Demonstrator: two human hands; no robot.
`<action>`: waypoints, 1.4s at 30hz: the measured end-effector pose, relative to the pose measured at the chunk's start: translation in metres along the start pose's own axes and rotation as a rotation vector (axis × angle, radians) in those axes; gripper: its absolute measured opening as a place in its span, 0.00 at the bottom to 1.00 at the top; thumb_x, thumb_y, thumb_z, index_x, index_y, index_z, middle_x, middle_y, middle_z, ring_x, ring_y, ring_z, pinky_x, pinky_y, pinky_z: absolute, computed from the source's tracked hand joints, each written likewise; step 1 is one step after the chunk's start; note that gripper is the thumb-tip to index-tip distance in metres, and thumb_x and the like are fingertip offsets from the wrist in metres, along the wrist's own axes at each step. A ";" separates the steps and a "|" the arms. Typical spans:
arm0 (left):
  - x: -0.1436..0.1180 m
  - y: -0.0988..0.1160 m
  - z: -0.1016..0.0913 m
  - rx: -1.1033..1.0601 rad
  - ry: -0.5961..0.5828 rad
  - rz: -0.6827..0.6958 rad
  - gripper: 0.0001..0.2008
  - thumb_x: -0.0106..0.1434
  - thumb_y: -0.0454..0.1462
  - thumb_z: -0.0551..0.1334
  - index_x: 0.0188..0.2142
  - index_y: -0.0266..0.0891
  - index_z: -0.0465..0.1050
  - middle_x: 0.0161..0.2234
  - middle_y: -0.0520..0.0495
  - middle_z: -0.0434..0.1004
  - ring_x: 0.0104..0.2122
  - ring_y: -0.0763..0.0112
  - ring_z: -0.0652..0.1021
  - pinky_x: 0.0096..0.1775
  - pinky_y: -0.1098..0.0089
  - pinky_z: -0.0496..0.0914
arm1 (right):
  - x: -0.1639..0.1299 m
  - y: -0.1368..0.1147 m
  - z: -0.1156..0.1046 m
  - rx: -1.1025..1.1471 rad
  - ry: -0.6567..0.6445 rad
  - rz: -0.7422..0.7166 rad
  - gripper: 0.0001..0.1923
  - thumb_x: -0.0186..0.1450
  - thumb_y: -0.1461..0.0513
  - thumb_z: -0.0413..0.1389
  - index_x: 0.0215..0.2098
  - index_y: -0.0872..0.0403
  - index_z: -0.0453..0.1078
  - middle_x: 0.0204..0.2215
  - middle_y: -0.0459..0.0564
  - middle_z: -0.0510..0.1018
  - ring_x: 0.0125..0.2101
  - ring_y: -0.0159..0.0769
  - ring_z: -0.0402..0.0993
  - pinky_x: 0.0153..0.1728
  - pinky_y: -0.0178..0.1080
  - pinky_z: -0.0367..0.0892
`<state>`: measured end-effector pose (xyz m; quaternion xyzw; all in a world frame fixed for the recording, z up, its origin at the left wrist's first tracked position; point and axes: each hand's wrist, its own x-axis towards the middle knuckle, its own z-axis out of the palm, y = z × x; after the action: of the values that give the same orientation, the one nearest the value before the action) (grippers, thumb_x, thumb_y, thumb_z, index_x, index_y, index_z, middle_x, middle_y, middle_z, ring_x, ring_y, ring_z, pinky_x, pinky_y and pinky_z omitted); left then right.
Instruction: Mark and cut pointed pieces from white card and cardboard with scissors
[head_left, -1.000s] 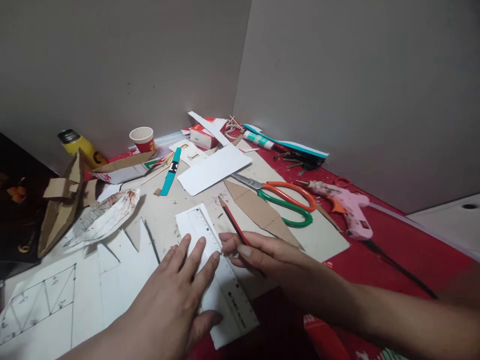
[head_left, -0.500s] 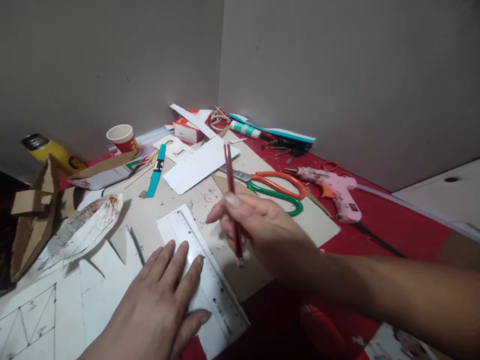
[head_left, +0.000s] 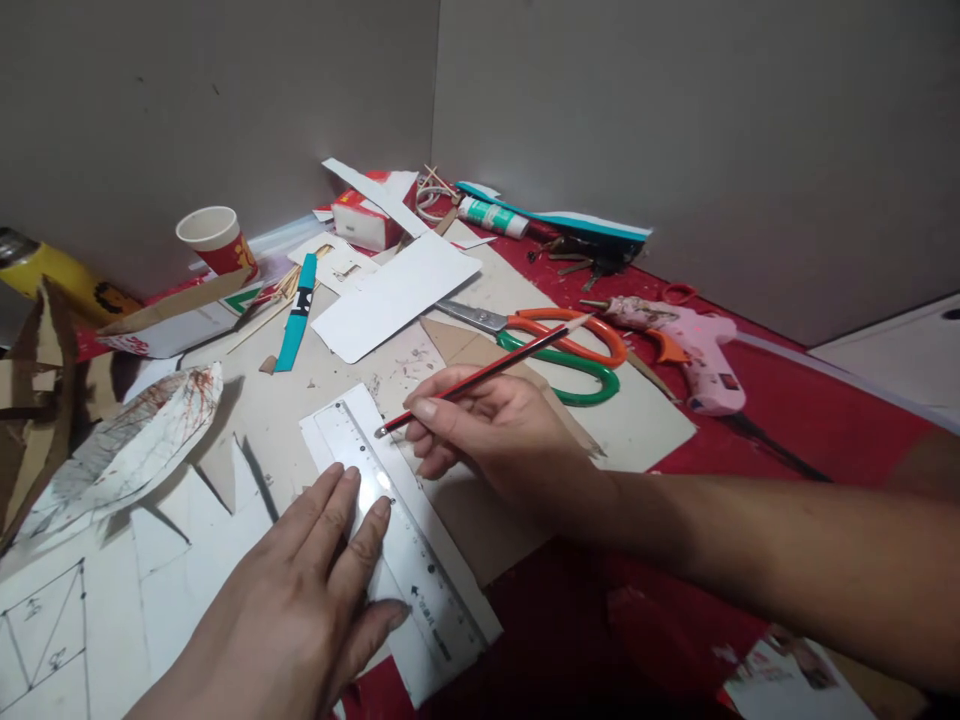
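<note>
Pencil (head_left: 480,374) pinched in right hand (head_left: 487,435) w/ tip at edge of clear ruler (head_left: 397,540), left hand (head_left: 300,610) flat, fingers spread, pressing ruler onto white card strip (head_left: 352,420) on worktop (head_left: 645,430); no line visible along ruler yet, marking looks barely begun.

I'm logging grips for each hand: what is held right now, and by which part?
The right hand pinches a red pencil near its tip. The left hand holds nothing; it presses flat on the clear ruler.
</note>
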<state>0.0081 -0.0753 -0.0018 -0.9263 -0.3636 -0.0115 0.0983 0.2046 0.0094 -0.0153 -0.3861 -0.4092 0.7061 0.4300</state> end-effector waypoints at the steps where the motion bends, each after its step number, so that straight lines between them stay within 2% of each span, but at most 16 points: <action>1: 0.000 0.000 0.000 -0.007 -0.001 -0.001 0.25 0.65 0.46 0.61 0.51 0.25 0.77 0.53 0.19 0.74 0.53 0.38 0.75 0.46 0.51 0.77 | 0.000 -0.001 0.000 -0.017 -0.002 -0.006 0.09 0.59 0.59 0.64 0.32 0.56 0.71 0.23 0.45 0.78 0.21 0.28 0.74 0.22 0.30 0.73; 6: -0.003 0.000 -0.002 -0.017 0.014 -0.005 0.25 0.69 0.46 0.56 0.51 0.26 0.77 0.53 0.21 0.75 0.53 0.40 0.75 0.45 0.52 0.78 | -0.001 -0.006 0.000 -0.088 0.020 -0.029 0.08 0.59 0.60 0.64 0.30 0.55 0.71 0.23 0.44 0.77 0.20 0.28 0.74 0.22 0.31 0.73; 13: -0.003 -0.002 -0.003 -0.007 -0.003 -0.001 0.24 0.68 0.47 0.57 0.51 0.28 0.77 0.53 0.23 0.75 0.53 0.42 0.75 0.45 0.53 0.78 | 0.000 -0.005 0.000 -0.075 0.029 -0.027 0.08 0.58 0.59 0.64 0.30 0.55 0.71 0.22 0.44 0.76 0.21 0.28 0.74 0.24 0.31 0.74; 19: -0.003 -0.004 -0.002 -0.002 0.001 0.001 0.24 0.68 0.47 0.57 0.51 0.29 0.77 0.54 0.24 0.75 0.53 0.43 0.76 0.45 0.53 0.78 | 0.001 -0.003 0.000 -0.056 0.055 -0.026 0.07 0.63 0.61 0.60 0.37 0.57 0.76 0.28 0.49 0.80 0.25 0.28 0.76 0.25 0.30 0.73; 28: 0.000 -0.004 -0.003 -0.017 -0.006 0.003 0.24 0.70 0.46 0.53 0.50 0.28 0.78 0.53 0.23 0.75 0.52 0.41 0.76 0.46 0.51 0.77 | -0.001 -0.003 -0.001 -0.092 0.030 -0.041 0.06 0.65 0.63 0.57 0.40 0.56 0.75 0.31 0.48 0.80 0.29 0.29 0.77 0.30 0.31 0.74; 32: 0.000 -0.004 -0.004 -0.017 0.011 0.008 0.24 0.70 0.45 0.53 0.50 0.28 0.78 0.53 0.23 0.75 0.53 0.42 0.75 0.46 0.52 0.77 | 0.000 -0.001 -0.002 -0.121 0.035 -0.056 0.05 0.63 0.61 0.59 0.35 0.56 0.74 0.27 0.45 0.77 0.23 0.26 0.72 0.28 0.32 0.73; 35: -0.001 -0.003 -0.003 -0.006 0.015 0.011 0.24 0.69 0.46 0.55 0.50 0.28 0.78 0.53 0.24 0.75 0.53 0.42 0.76 0.46 0.52 0.77 | 0.001 0.001 -0.003 -0.145 0.014 -0.084 0.08 0.62 0.58 0.60 0.32 0.55 0.72 0.22 0.42 0.72 0.21 0.26 0.69 0.25 0.31 0.71; 42: -0.005 -0.004 0.000 0.023 0.001 0.003 0.25 0.66 0.48 0.59 0.52 0.30 0.77 0.54 0.25 0.75 0.53 0.42 0.76 0.46 0.54 0.78 | 0.003 0.007 -0.003 -0.146 -0.021 -0.058 0.15 0.60 0.51 0.62 0.32 0.55 0.70 0.22 0.41 0.71 0.20 0.26 0.67 0.23 0.31 0.69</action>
<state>0.0015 -0.0762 -0.0018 -0.9256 -0.3624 -0.0077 0.1090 0.2042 0.0111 -0.0234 -0.3968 -0.4751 0.6658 0.4166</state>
